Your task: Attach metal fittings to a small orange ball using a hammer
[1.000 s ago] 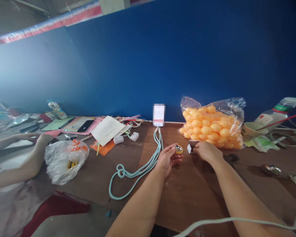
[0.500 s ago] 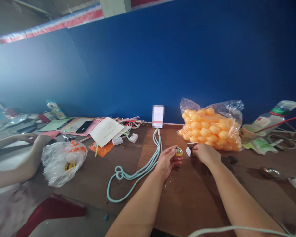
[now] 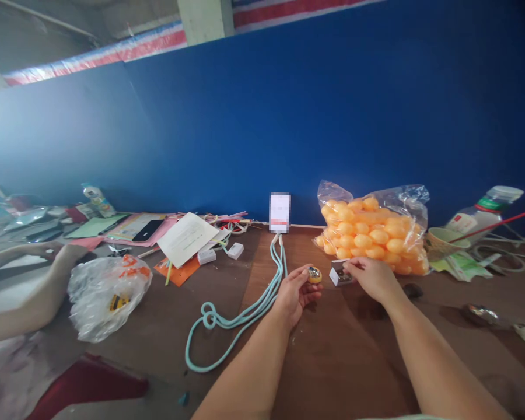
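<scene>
My left hand pinches a small shiny gold-and-silver rounded piece between thumb and fingers, above the brown table. Just right of it, my right hand grips the edge of a small box, which has a white end and a dark, glossy inside. What lies inside the box is too small to make out. Behind my right hand stands a clear plastic bag of orange-yellow balls. Left of my left hand, a light blue lanyard cord lies looped, joined to a white badge against the blue panel.
Two small white boxes, papers and a knotted plastic bag lie on the left, near another person's arm. At right are a paper cup, a bottle and a shiny metal object.
My right hand has shifted its hold, and more of the small box's dark inside shows. My left hand keeps the shiny piece, now turned slightly. The whole view has tilted a little.
</scene>
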Available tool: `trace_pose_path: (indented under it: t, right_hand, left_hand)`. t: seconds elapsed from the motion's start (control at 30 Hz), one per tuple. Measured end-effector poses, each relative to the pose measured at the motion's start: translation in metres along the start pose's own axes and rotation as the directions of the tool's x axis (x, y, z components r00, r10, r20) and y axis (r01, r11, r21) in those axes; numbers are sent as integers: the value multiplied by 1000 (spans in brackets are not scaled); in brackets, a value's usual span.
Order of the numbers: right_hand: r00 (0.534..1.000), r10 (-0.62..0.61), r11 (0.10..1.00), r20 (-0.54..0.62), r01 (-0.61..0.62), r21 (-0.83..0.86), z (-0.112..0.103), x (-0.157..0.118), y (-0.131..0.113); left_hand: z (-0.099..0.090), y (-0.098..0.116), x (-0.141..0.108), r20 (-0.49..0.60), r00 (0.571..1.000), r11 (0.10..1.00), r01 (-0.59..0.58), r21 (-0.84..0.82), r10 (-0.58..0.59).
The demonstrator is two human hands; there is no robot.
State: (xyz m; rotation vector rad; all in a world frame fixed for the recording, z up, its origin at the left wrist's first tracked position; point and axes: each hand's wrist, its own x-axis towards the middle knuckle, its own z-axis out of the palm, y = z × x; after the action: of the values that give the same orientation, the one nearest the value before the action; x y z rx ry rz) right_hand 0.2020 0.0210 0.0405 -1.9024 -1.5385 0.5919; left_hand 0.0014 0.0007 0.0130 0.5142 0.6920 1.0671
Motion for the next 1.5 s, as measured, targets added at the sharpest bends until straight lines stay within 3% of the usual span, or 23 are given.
trace_pose_path:
  t: [0.1, 0.17, 0.37, 0.57, 0.87, 1.1, 1.33, 1.4, 1.5]
  right_hand:
    - [1000, 8, 907, 21, -16, 420, -3, -5, -5]
    - [1000, -1, 812, 29, -16, 583, -6, -11, -12]
    - [988, -5, 640, 154, -115, 760, -1, -37, -26]
    - [986, -42, 504, 162, -119, 855, 20, -51, -25]
    - [973, -93, 522, 213, -135, 842, 33, -54, -21]
    - [987, -93, 507, 132, -68, 859, 37, -57, -23]
    - [986, -103, 491, 133, -66, 869, 39, -57, -26]
    - [990, -104, 520, 98, -30, 853, 40, -56, -26]
    - [992, -123, 649, 20, 66, 758, 37, -52, -21]
  left_hand:
    - [-2, -1, 1, 20, 1000, 999, 10, -47, -10]
    - [-3, -1, 1, 32, 999, 995, 17, -96, -14]
    - [-3, 2, 0, 53, 998, 984, 40, -176, -31]
    - [-3, 4, 0, 39, 998, 979, 46, -199, -39]
    - [-9, 1, 0, 88, 996, 980, -4, -201, 22]
    - [-11, 4, -2, 133, 991, 990, -13, -139, 31]
    - [-10, 3, -2, 154, 988, 992, -6, -127, 26]
    - [-11, 3, -1, 119, 993, 991, -5, -133, 20]
    - [-12, 7, 1, 15, 999, 986, -43, -163, 46]
